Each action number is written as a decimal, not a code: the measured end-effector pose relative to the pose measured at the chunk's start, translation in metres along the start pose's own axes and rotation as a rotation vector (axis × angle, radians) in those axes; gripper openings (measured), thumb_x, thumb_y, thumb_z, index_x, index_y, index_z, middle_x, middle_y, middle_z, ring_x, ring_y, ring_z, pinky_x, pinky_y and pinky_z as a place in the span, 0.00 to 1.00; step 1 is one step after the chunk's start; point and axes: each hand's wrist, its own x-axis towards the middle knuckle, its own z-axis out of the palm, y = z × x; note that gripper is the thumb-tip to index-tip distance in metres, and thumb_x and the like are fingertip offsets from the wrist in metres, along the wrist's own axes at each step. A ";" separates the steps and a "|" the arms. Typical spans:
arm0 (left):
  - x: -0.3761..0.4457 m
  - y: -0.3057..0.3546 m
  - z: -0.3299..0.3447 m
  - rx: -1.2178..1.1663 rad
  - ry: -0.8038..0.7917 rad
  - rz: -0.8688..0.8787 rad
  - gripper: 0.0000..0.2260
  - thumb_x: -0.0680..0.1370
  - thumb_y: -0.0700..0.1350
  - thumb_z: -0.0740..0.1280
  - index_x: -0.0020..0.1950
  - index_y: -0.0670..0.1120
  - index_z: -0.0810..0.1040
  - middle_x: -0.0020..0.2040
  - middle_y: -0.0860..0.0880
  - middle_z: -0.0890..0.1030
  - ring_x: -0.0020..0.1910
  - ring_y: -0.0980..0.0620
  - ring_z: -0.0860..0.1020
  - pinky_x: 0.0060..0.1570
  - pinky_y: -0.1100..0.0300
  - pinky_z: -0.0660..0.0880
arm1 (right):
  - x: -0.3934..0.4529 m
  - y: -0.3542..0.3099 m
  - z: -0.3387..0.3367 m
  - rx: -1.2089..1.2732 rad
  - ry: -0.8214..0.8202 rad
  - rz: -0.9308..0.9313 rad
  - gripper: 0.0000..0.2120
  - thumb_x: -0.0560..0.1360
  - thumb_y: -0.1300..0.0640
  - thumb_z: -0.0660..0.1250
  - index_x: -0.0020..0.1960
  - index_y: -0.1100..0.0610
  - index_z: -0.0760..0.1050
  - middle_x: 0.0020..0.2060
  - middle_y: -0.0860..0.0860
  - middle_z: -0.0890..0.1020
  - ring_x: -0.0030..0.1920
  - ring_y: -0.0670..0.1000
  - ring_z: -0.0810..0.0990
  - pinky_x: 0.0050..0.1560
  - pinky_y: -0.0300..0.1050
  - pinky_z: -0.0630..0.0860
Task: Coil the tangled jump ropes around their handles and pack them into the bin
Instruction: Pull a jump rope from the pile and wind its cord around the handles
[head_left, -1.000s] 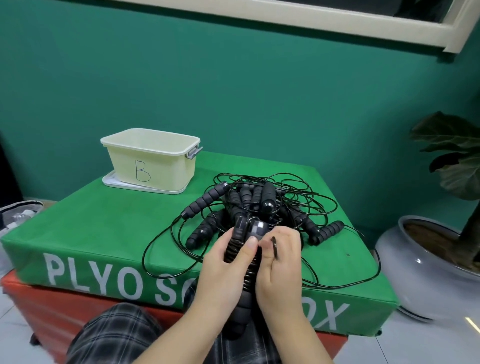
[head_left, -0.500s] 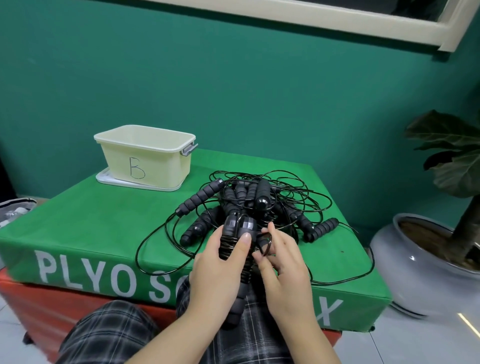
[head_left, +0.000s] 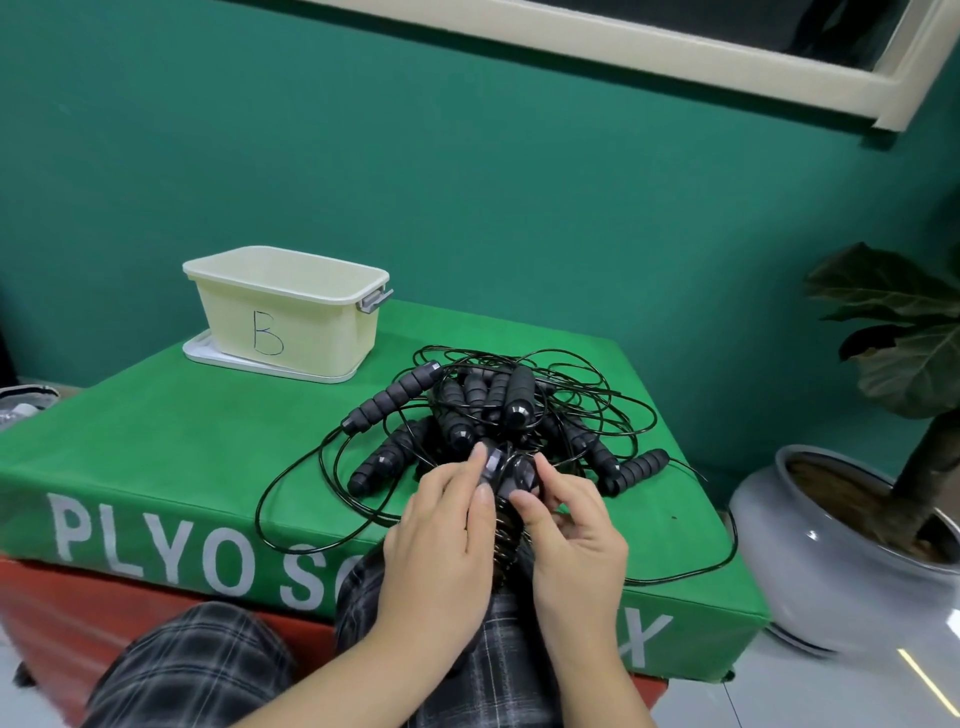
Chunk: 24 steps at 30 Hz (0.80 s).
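- The fingers (head_left: 480, 506) of my left hand (head_left: 441, 545) are curled round a pair of black handles (head_left: 506, 475) held side by side, thumb across the front; the right hand (head_left: 576, 540) has its thumb and forefinger pinched at the top of the same pair, the other fingers bent in below.
- Writing I can read: a hand-drawn "B" on the front of the cream bin (head_left: 285, 317), and white capitals "PLYO SO" then "X" along the side of the green box (head_left: 156, 457); my hands hide the letters between.
- The held handles have thin black cord wound in tight turns around them just below my fingers.
- The remaining jump ropes (head_left: 498, 415) lie in a tangled heap on the green box, ribbed foam grips pointing many ways, loose loops of cord spreading towards its near edge.
- The bin stands on its flat lid at the far left corner, well apart from the heap.
- Both wrists reach forward over plaid-clad knees, hands touching at the handles.
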 end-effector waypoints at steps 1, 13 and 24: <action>0.000 0.000 0.000 0.007 0.003 0.026 0.28 0.73 0.64 0.41 0.70 0.64 0.64 0.65 0.63 0.66 0.66 0.61 0.66 0.65 0.52 0.65 | 0.000 -0.002 0.001 0.000 0.005 0.030 0.22 0.69 0.67 0.74 0.47 0.39 0.82 0.40 0.40 0.80 0.41 0.42 0.78 0.43 0.31 0.72; 0.012 0.013 -0.001 -0.118 0.009 0.049 0.08 0.78 0.47 0.62 0.55 0.51 0.79 0.60 0.65 0.70 0.57 0.71 0.69 0.52 0.81 0.61 | 0.001 -0.022 -0.003 -0.206 0.023 -0.019 0.21 0.67 0.68 0.75 0.44 0.41 0.77 0.41 0.45 0.79 0.39 0.40 0.76 0.37 0.28 0.71; 0.045 0.025 -0.016 -0.189 -0.377 -0.162 0.14 0.72 0.40 0.67 0.26 0.48 0.79 0.36 0.54 0.75 0.37 0.58 0.72 0.38 0.64 0.65 | 0.007 -0.033 -0.015 -0.383 -0.067 0.183 0.15 0.66 0.60 0.76 0.37 0.43 0.74 0.35 0.46 0.78 0.38 0.42 0.75 0.39 0.30 0.71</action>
